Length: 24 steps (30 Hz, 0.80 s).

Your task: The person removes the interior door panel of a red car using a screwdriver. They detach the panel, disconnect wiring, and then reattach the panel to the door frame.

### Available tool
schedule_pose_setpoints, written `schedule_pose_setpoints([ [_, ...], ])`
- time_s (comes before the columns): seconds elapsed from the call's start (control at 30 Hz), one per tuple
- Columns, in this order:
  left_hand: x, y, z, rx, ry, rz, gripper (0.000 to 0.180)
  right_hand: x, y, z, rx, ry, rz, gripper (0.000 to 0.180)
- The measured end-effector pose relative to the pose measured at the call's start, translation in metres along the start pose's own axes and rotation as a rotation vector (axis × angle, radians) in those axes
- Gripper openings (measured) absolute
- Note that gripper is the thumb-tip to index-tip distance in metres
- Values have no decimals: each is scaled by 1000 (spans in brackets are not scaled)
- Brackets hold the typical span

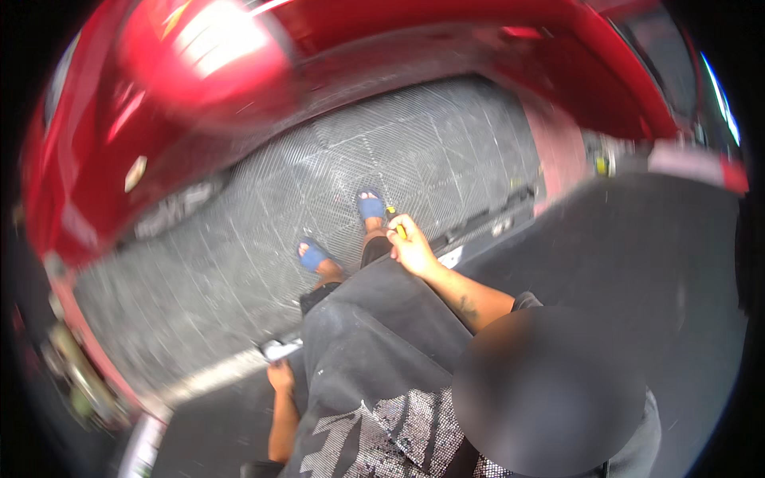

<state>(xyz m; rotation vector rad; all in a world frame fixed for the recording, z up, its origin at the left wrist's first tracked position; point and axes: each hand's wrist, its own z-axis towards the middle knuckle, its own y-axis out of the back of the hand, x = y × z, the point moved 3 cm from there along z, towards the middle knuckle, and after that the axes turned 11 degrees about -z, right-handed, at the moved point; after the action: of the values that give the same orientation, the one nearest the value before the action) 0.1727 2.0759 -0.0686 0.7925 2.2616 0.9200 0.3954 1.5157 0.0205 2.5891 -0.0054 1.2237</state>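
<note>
My right hand [412, 248] is closed around a slim yellow-and-black tool [400, 232], held in front of my body above the floor. Its exact kind is too small and blurred to tell. My left hand [280, 376] hangs low at my left side, its fingers beside a small white-and-dark object [280, 349]. Whether that object is held or only lies behind the fingers cannot be made out. In front of me stands a glossy red car [231, 76], smeared by motion; one wheel [179, 209] shows at its lower left.
Grey ribbed floor tiles [446, 151] lie under the car, edged by a pinkish border strip [554, 147]. My feet in blue sandals [315, 255] stand on them. Dark flooring [637, 239] spreads to the right. Blurred items [80, 374] stand at the far left.
</note>
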Motion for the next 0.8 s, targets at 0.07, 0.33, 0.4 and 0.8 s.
schedule_pose_setpoints([
  [0.07,61,39,49,301,-305,147,44,-20,35,-26,-198,-44,23,12],
  [0.33,-87,158,193,680,-654,673,35,-160,102,-163,-661,-499,164,34],
  [0.4,-168,149,211,538,-17,-113,27,-188,103,-191,-625,-596,9,47],
  [0.8,-574,7,-26,823,-791,75,18,-322,48,-301,-283,-926,161,56],
])
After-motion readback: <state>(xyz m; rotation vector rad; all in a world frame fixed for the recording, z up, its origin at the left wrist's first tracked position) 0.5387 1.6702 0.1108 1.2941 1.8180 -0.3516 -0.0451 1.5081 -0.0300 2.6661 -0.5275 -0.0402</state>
